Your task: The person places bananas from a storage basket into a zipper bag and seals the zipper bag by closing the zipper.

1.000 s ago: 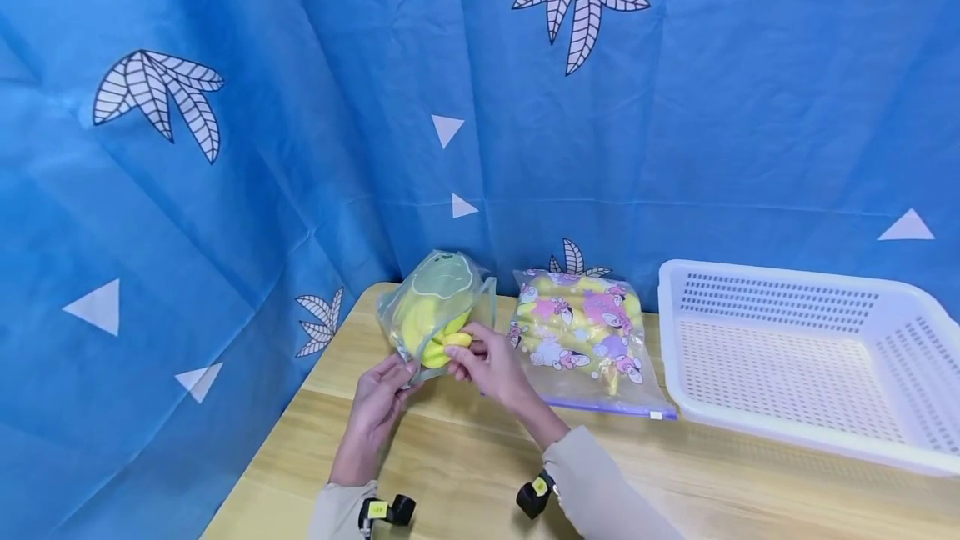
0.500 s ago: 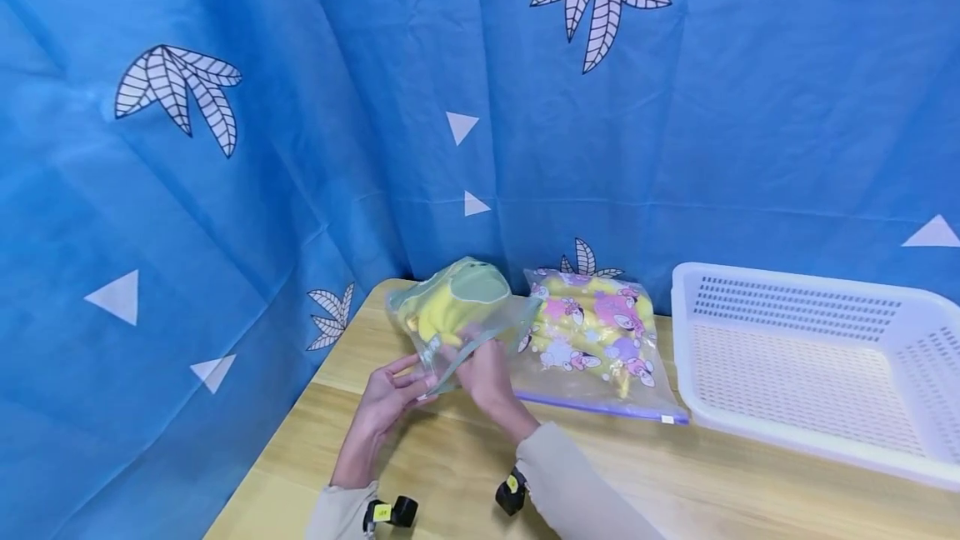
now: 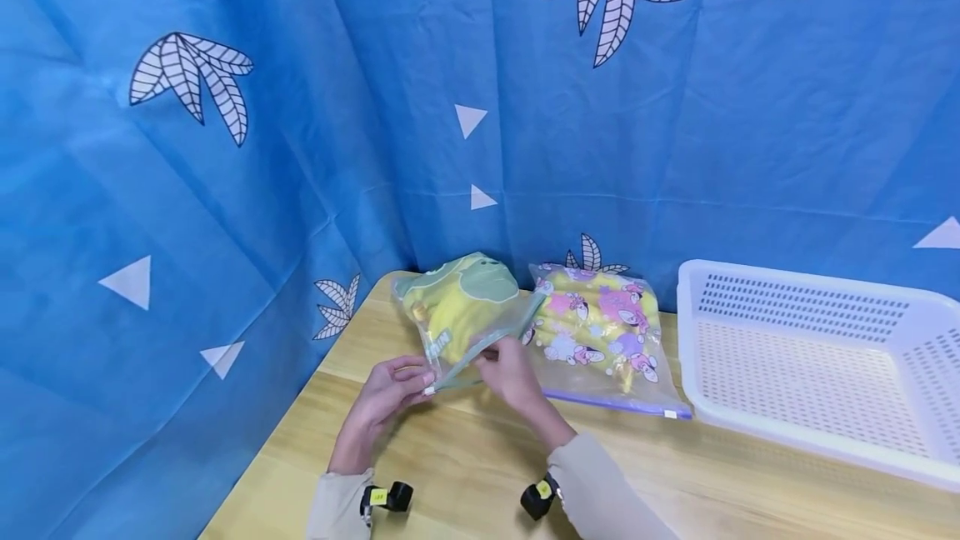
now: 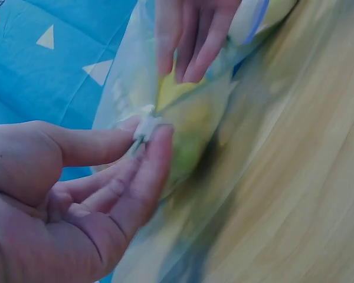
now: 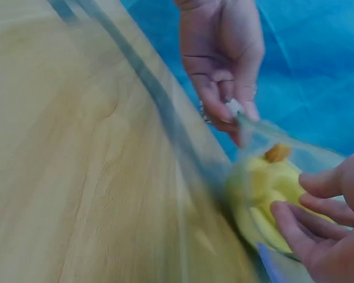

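Observation:
A translucent green zip bag (image 3: pixel 487 283) with a pale print lies at the table's back left corner, its mouth towards me. Inside it shows a yellow bunch of bananas (image 5: pixel 274 177). My left hand (image 3: pixel 390 394) pinches the near left corner of the bag at a white slider (image 4: pixel 146 128). At the bag's mouth is my right hand (image 3: pixel 513 369), its fingertips (image 5: pixel 280 209) just inside the opening, beside the bananas. Thumb and fingers stand apart in the right wrist view, with nothing held between them.
A second zip bag (image 3: pixel 600 327), printed with pink and purple figures and filled with yellow things, lies right of the first. Further right stands a white plastic basket (image 3: pixel 825 446). A blue curtain (image 3: pixel 570 132) hangs behind and left of the wooden table (image 3: pixel 450 457).
My right hand has put the bananas into the green bag, let go of them and drawn back to the mouth. My left hand keeps its pinch on the bag's corner.

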{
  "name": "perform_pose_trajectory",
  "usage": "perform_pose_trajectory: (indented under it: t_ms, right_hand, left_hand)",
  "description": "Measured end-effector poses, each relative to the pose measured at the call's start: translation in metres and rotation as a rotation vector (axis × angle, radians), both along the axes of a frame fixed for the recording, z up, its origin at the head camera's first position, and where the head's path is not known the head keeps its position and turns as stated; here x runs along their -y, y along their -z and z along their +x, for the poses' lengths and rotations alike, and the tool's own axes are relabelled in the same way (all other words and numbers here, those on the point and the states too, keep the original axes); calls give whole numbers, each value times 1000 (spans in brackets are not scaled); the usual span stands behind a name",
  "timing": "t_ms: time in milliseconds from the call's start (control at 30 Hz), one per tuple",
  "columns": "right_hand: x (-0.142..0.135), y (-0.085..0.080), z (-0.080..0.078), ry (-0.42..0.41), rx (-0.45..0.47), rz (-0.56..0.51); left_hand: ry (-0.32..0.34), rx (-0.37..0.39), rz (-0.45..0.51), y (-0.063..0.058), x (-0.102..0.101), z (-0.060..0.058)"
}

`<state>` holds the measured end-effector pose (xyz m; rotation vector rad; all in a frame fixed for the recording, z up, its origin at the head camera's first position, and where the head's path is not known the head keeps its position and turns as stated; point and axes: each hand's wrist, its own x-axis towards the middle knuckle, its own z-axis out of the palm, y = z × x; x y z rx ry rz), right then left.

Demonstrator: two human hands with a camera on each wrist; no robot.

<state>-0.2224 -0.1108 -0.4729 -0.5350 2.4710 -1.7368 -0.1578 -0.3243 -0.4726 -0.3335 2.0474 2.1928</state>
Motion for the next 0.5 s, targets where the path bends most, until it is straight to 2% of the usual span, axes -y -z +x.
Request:
perform_pose_trajectory:
  t_ms: [67, 167, 367, 500]
  right_hand:
    - [-7, -2, 5, 14, 6, -14]
    - [-12, -3, 15, -26, 61, -116]
    - [-7, 9, 41, -166, 358, -347]
    - [3, 23, 52, -177, 515, -481]
  left_hand:
    - [28, 4, -19, -2, 3, 1]
    - [39, 12, -59, -4, 6, 2]
    - [-52, 29, -164, -5, 7, 3]
    - [-113, 39, -190, -4, 3, 2]
